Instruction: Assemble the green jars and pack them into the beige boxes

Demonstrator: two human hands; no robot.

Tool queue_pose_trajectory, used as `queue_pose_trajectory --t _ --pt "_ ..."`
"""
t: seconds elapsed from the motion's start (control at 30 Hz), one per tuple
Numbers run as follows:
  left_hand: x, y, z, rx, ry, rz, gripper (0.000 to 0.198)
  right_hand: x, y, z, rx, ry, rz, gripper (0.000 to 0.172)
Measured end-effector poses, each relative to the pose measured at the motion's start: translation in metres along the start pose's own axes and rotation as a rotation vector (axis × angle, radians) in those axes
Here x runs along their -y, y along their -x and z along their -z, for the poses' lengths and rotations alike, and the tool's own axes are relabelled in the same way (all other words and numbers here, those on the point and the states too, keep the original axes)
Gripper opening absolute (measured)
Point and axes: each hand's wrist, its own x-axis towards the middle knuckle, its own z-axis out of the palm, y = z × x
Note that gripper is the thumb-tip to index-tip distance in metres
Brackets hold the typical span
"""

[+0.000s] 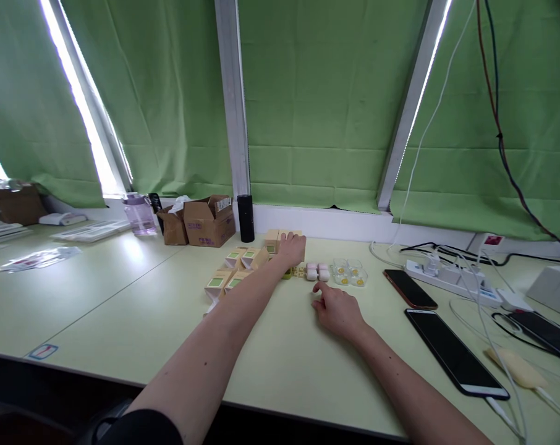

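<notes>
My left hand [292, 248] reaches across to the back of the group, its fingers bent over a small tan box [271, 241] in the back row; the fingertips are partly hidden. My right hand [339, 310] rests over the table just in front of several small white-and-pink containers [318, 272], fingers loosely bent and apart, holding nothing. Clear round-celled containers [349, 272] with yellow spots inside stand right of those. Small yellowish pieces [299, 272] lie between my left hand and the white containers. More tan boxes with green squares [216, 282] stand left of my left forearm, which covers some of them.
Two phones, one brown-edged [410, 288] and one larger white-edged [456, 352], lie at the right beside a power strip [451, 283] and loose cables. Cardboard boxes [209, 222], a black cylinder [245, 219] and a purplish bottle [140, 214] stand along the back left.
</notes>
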Motion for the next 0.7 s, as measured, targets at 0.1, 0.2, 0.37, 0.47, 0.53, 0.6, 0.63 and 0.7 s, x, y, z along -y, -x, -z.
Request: queue_pose_trajectory --t 0.1,0.2,0.37,0.47,0.53,0.6,0.63,0.7 --pt "-0.008 0.011 -0.004 -0.037 -0.002 -0.018 0.048 0.001 0.0 0.0 0.01 -0.002 -0.008 0.029" --pt "-0.019 0.024 -0.008 -0.043 0.006 -0.041 0.045 0.002 0.0 0.001 0.007 -0.007 -0.001 0.03" --pt "-0.028 0.036 -0.014 -0.035 0.018 -0.019 0.052 0.002 0.001 0.002 0.002 -0.007 0.008 0.03" --pt "-0.03 0.035 -0.016 -0.023 0.03 0.006 0.057 0.003 0.002 0.004 0.008 -0.007 0.011 0.029" --pt "-0.03 0.033 -0.017 -0.014 0.04 0.025 0.058 0.003 0.003 0.005 0.009 -0.007 0.009 0.028" --pt "-0.03 0.031 -0.018 -0.007 0.053 0.039 0.059 0.003 0.003 0.005 0.011 -0.005 0.006 0.027" --pt "-0.029 0.03 -0.018 -0.005 0.06 0.044 0.059 0.003 0.003 0.004 0.013 -0.003 0.003 0.028" --pt "-0.028 0.028 -0.018 -0.001 0.075 0.053 0.057 0.002 0.002 0.003 0.018 -0.001 -0.005 0.029"
